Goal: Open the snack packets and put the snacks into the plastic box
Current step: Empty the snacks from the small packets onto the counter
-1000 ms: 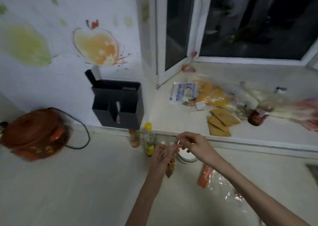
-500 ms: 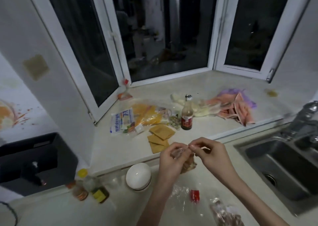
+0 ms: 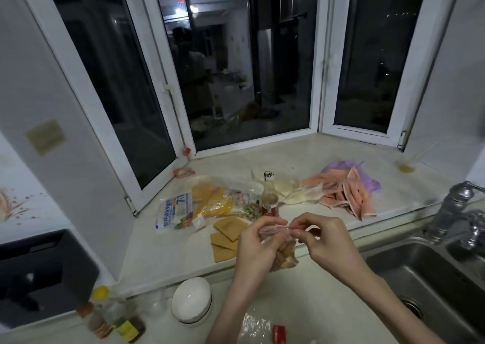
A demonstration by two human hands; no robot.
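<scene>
Snack packet between both hands, left hand gripping its body, right hand pinching its top

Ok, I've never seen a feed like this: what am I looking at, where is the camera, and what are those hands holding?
There is no machine: a person wears one camera on the head, looking down at a kitchen counter. The left hand and right hand pinch the top of a clear snack packet between them, held above the counter. Behind, on the sill, lie a bottle, brown squares, bags and pink cloths. A sink is on the right, a white bowl on the left.
</scene>
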